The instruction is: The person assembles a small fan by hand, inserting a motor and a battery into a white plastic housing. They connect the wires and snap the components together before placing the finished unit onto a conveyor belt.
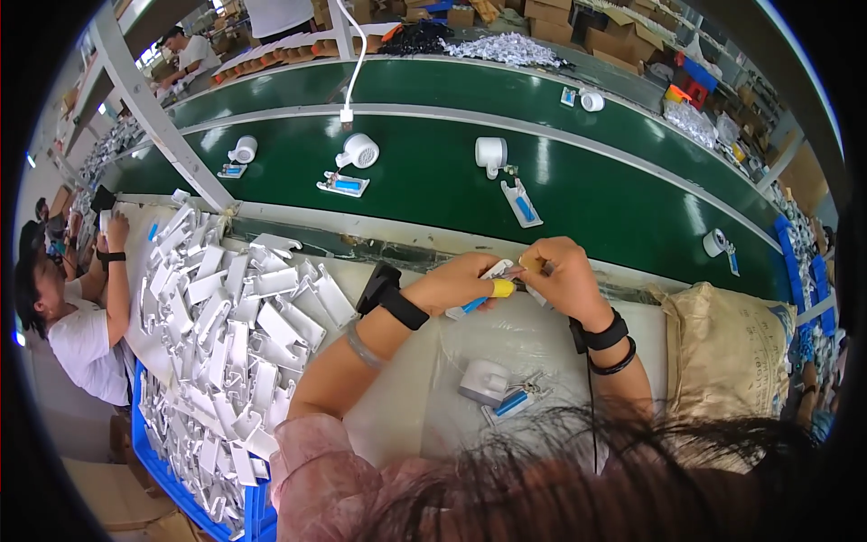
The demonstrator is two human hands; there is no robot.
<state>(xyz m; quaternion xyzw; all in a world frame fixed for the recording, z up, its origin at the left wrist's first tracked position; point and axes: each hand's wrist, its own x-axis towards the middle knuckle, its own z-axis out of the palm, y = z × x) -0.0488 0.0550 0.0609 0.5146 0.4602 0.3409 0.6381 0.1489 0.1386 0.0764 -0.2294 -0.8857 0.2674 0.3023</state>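
A white casing with a blue piece (471,305) is gripped in the left hand (459,283), lying beneath its fingers and jutting toward the near left. The right hand (562,278) is held just right of it, its fingers curled and drawn together (whether anything small is pinched there cannot be told). Nearer, below the gap between both hands, a round white fan head (485,381) is laid on the bench (406,397), with a blue cell (512,403) just right of it. White casings (226,334) are heaped at left; a tan sack (727,348) is placed at right.
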